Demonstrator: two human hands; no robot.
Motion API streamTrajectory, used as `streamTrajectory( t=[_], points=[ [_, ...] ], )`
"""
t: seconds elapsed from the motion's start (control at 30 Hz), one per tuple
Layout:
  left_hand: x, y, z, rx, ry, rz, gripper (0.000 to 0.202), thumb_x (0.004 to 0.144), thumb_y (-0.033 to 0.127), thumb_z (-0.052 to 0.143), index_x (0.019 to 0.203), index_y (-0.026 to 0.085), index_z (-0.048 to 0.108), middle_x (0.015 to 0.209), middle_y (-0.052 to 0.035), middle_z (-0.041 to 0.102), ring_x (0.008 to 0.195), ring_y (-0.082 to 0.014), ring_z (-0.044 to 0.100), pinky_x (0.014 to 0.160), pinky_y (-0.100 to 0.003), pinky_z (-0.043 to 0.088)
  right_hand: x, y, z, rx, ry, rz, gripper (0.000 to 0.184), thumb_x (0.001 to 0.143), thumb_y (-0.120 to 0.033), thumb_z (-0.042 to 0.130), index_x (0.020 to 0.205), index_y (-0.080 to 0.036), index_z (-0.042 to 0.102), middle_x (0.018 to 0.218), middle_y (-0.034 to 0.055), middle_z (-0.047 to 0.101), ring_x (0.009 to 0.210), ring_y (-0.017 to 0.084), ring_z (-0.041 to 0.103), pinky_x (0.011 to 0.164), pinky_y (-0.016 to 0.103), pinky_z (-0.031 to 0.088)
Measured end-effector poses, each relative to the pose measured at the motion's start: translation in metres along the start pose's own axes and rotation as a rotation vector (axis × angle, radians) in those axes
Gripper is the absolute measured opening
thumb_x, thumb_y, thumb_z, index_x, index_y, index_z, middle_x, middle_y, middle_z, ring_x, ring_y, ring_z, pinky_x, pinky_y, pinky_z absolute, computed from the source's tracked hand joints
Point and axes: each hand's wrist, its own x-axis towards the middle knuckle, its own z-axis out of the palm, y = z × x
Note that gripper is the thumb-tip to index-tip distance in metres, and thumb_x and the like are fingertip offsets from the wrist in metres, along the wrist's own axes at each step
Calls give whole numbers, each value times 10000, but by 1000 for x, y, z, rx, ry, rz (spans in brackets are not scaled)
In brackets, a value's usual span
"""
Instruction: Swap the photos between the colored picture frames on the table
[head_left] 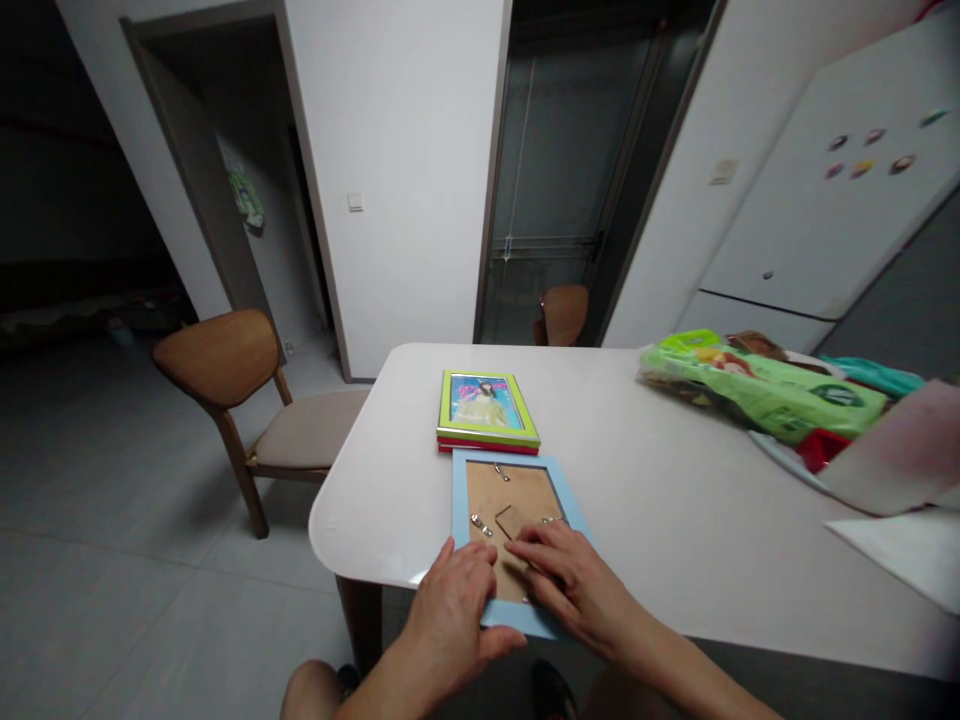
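Observation:
A light blue photo frame [460, 500] lies face down at the table's near edge, its brown backing board [486, 490] showing. Small metal clips [481, 525] sit around the board, and a dark outline marks its middle. My left hand [454, 605] grips the near left side of the photo frame, with the thumb at the near edge. Over the board's lower right part, my right hand [574, 580] has its fingers bent and close together; what lies under the fingertips is hidden. Just beyond is a stack with a lime-green photo frame [487, 435] on top and a red one [487, 447] beneath.
Green plastic packages [780, 390] and a pinkish-white sheet [885, 450] lie on the right of the white table [630, 450]. A wooden chair [217, 360] stands to the left, another chair [564, 315] behind the table. A white fridge [817, 190] is at the far right.

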Motion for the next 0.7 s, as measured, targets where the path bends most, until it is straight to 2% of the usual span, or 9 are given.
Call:
streamTrajectory(
  t=[0.1,0.23,0.4,0.53,0.6,0.7],
  points=[
    [0,1,0,0,12,0,360,584,382,669,844,175,534,1160,-77,499,1093,-198,416,981,-411,217,22,1,14,-48,43,93,262,782,-218,389,937,-222,600,868,60,559,822,163,472,728,297,361],
    [0,3,-2,-19,20,-4,360,590,406,656,843,177,538,1143,-79,507,1076,-207,432,970,-426,228,42,-2,20,-120,-19,112,250,784,-198,391,854,-219,630,797,49,557,809,159,452,699,279,328],
    [0,2,-1,-41,24,2,373,579,394,670,846,171,538,1139,-83,511,1092,-210,415,982,-419,206,42,-8,16,-123,-82,52,200,767,-221,435,746,-223,633,799,35,554,811,158,441,679,276,306],
    [0,-1,2,-41,22,-6,410,555,368,695,875,169,533,1150,-83,504,1092,-206,416,988,-405,200,41,-4,16,-91,-65,52,206,766,-213,422,790,-234,626,814,30,564,817,153,459,701,273,320],
    [-1,-2,4,-50,27,-4,424,548,361,702,887,174,531,1154,-76,502,1092,-204,416,990,-409,194,45,5,16,-74,-24,113,227,767,-211,411,869,-217,613,855,38,577,835,147,478,727,261,334],
    [-2,-3,6,-68,41,4,449,542,349,710,912,177,524,1158,-67,501,1100,-202,407,992,-420,188,59,25,13,-116,70,329,251,767,-248,404,900,-180,605,874,53,604,821,145,515,711,241,355]
  ],
)
